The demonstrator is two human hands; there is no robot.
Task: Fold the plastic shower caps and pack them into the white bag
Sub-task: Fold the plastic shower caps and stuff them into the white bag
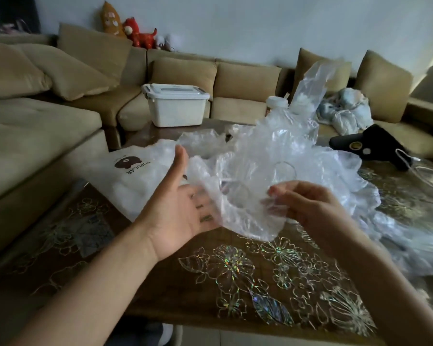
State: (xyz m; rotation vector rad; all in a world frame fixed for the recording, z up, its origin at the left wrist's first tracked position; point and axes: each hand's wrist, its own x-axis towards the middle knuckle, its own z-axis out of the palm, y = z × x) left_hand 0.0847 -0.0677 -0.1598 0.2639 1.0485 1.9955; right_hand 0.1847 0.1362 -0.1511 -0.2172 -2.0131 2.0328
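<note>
A clear crinkled plastic shower cap (255, 176) hangs in the air above the table. My right hand (310, 203) pinches its lower edge between thumb and fingertips. My left hand (180, 203) is spread flat with the thumb up, its fingers straight behind the cap's left side. The white bag (133, 176), printed with a brown bear and the word POPULAR, lies flat on the table to the left, behind my left hand. A heap of several more clear caps (398, 221) spreads over the table to the right.
The table (235, 283) has a brown cover with shiny flower patterns. A white lidded box (176, 106) stands at its far edge. A black object (370, 144) with a cord lies at the right. A beige sofa (48, 108) wraps round the left and back.
</note>
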